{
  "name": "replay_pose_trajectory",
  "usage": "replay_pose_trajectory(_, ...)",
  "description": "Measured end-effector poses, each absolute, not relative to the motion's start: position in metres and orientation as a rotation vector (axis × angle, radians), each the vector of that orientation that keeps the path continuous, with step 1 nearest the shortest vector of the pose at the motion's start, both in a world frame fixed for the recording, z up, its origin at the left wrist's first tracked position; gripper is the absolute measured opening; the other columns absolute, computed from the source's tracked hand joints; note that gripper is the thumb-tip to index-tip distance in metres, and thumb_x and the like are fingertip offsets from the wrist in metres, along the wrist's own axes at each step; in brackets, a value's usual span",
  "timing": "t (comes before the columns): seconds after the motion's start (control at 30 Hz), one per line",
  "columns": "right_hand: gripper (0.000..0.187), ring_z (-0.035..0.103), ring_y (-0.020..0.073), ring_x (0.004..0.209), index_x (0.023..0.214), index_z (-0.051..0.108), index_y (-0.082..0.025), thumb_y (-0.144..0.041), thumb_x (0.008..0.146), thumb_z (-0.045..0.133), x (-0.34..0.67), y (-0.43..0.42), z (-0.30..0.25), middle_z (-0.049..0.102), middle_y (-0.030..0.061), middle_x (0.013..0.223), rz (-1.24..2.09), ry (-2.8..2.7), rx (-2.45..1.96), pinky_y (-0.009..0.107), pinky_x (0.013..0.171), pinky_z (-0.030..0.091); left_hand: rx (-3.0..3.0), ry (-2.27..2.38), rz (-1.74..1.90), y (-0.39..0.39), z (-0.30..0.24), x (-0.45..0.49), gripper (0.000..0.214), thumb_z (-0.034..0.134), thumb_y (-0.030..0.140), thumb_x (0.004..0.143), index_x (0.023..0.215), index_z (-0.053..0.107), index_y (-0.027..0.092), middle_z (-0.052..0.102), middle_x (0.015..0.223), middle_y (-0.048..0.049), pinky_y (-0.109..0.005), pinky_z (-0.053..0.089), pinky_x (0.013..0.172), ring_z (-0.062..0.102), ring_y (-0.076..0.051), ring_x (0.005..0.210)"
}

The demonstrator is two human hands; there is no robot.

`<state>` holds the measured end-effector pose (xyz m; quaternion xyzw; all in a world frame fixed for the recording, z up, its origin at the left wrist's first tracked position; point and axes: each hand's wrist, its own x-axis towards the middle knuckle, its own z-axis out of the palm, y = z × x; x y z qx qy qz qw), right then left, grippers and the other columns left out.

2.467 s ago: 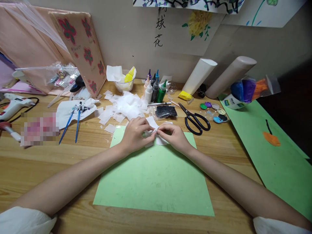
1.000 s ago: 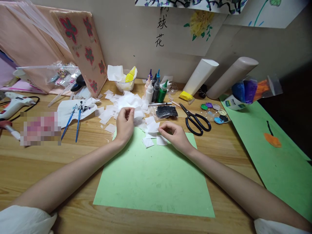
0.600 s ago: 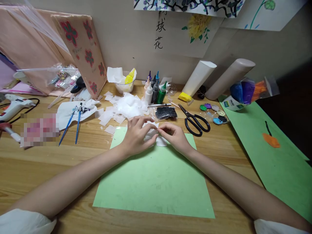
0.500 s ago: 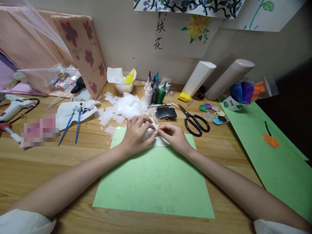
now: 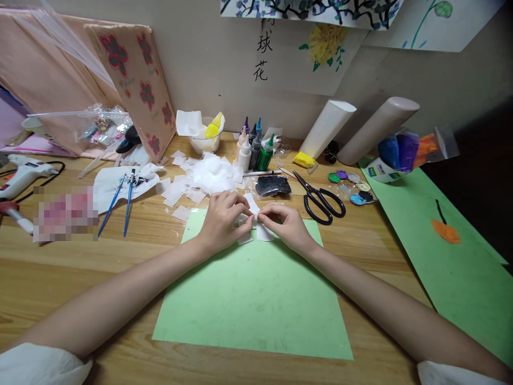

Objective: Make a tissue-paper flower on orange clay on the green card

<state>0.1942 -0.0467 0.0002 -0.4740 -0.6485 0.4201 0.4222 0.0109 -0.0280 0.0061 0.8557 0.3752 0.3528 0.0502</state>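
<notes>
My left hand [image 5: 227, 220] and my right hand [image 5: 285, 224] meet above the far edge of a green sheet [image 5: 252, 299]. Thumb and fingers of each are pinched on a small piece of white paper [image 5: 256, 218] between them. Other white paper squares [image 5: 264, 233] lie under and beside the fingertips, partly covered by them. Just behind my hands are a pile of white tissue [image 5: 214, 174] with loose paper squares round it and a black packet [image 5: 273, 185] in clear wrap. Black-handled scissors [image 5: 320, 200] rest to the right of my right hand.
Paint bottles [image 5: 265, 155] and a bowl [image 5: 205, 143] stand toward the wall. Two paintbrushes [image 5: 128, 206] lie on a paper at left, near a glue gun [image 5: 28, 174]. Rolled tubes [image 5: 328, 131] lean on the wall; another green sheet [image 5: 473, 278] is at right.
My left thumb and fingers have drawn closer together on the paper. More of the white squares beneath and behind the fingers now shows. The right hand has barely moved.
</notes>
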Motion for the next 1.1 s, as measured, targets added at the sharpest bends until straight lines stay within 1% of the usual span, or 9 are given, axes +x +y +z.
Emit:
replay_pose_trajectory(0.27, 0.016, 0.054, 0.0157, 0.07, 0.076, 0.065, -0.017, -0.033, 0.079, 0.063, 0.1941, -0.0474, -0.0021, 0.063, 0.004, 0.079, 1.058, -1.624, -1.179, 0.027, 0.061, 0.041, 2.602, 1.129, 1.098, -0.0285, 0.0066, 0.0107, 0.007, 0.06, 0.022, 0.079, 0.073, 0.059, 0.019, 0.062, 0.086, -0.0013, -0.035, 0.034, 0.079, 0.053, -0.017, 0.083)
replay_pose_trajectory(0.43, 0.016, 0.055, 0.0163, 0.072, 0.076, 0.065, -0.017, -0.033, 0.08, 0.063, 0.1945, -0.0464, -0.004, 0.064, 0.004, 0.079, 1.052, -1.625, -1.177, 0.028, 0.063, 0.042, 2.611, 1.125, 1.079, -0.0286, 0.0068, 0.0109, 0.006, 0.059, 0.022, 0.079, 0.074, 0.06, 0.02, 0.062, 0.089, -0.0026, -0.036, 0.034, 0.079, 0.053, -0.017, 0.085)
replay_pose_trajectory(0.7, 0.008, 0.052, 0.0142, 0.068, 0.077, 0.065, -0.017, -0.025, 0.078, 0.063, 0.1942, -0.0468, -0.0024, 0.063, 0.0027, 0.078, 1.055, -1.625, -1.178, 0.027, 0.061, 0.041, 2.58, 1.116, 1.098, -0.0276, 0.0063, 0.0109, 0.005, 0.06, 0.021, 0.079, 0.074, 0.059, 0.019, 0.061, 0.089, -0.0025, -0.035, 0.034, 0.08, 0.054, -0.017, 0.086)
replay_pose_trajectory(0.83, 0.008, 0.052, 0.0141, 0.068, 0.075, 0.065, -0.017, -0.025, 0.078, 0.063, 0.1937, -0.0468, -0.0008, 0.063, 0.0025, 0.077, 1.05, -1.628, -1.175, 0.026, 0.06, 0.041, 2.575, 1.118, 1.09, -0.0283, 0.0074, 0.0111, 0.006, 0.059, 0.021, 0.079, 0.074, 0.059, 0.019, 0.061, 0.089, -0.0024, -0.035, 0.034, 0.08, 0.055, -0.017, 0.087)
replay_pose_trajectory(1.0, 0.013, 0.052, 0.014, 0.065, 0.074, 0.065, -0.016, -0.029, 0.077, 0.063, 0.1934, -0.0474, 0.0, 0.063, 0.003, 0.075, 1.067, -1.608, -1.193, 0.026, 0.058, 0.039, 2.589, 1.039, 1.048, -0.0293, 0.0086, 0.0102, 0.009, 0.06, 0.029, 0.08, 0.083, 0.062, 0.02, 0.062, 0.097, -0.0032, -0.037, 0.032, 0.085, 0.056, -0.018, 0.092)
replay_pose_trajectory(1.1, 0.013, 0.052, 0.0141, 0.065, 0.074, 0.064, -0.016, -0.029, 0.077, 0.064, 0.1933, -0.0475, -0.0005, 0.062, 0.0029, 0.075, 1.065, -1.619, -1.192, 0.026, 0.059, 0.039, 2.582, 1.005, 1.029, -0.0294, 0.0086, 0.0095, 0.007, 0.058, 0.026, 0.083, 0.084, 0.062, 0.021, 0.062, 0.098, -0.0022, -0.037, 0.031, 0.086, 0.056, -0.017, 0.092)
